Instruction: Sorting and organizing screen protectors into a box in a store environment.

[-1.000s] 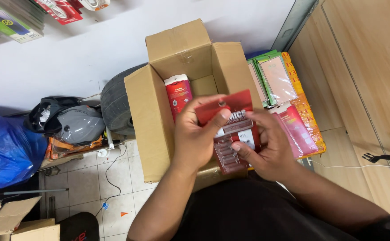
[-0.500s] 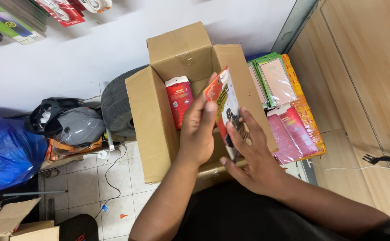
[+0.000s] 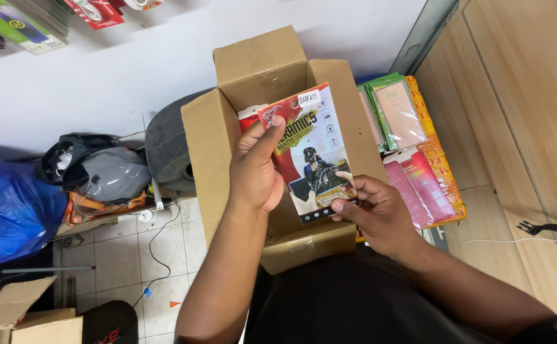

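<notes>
Both hands just pinch the packet (image 3: 310, 153) by its edges over the open box (image 3: 211, 159), left hand (image 3: 256, 169) thumb on its top-left corner, right hand (image 3: 374, 213) fingertips at the bottom, so it could probably slip and drop in.

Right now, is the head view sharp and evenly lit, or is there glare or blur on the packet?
Head view: sharp, evenly lit; the flat packet, held by left hand and right hand, shows no glare; soft shadow inside the cardboard box.
</notes>
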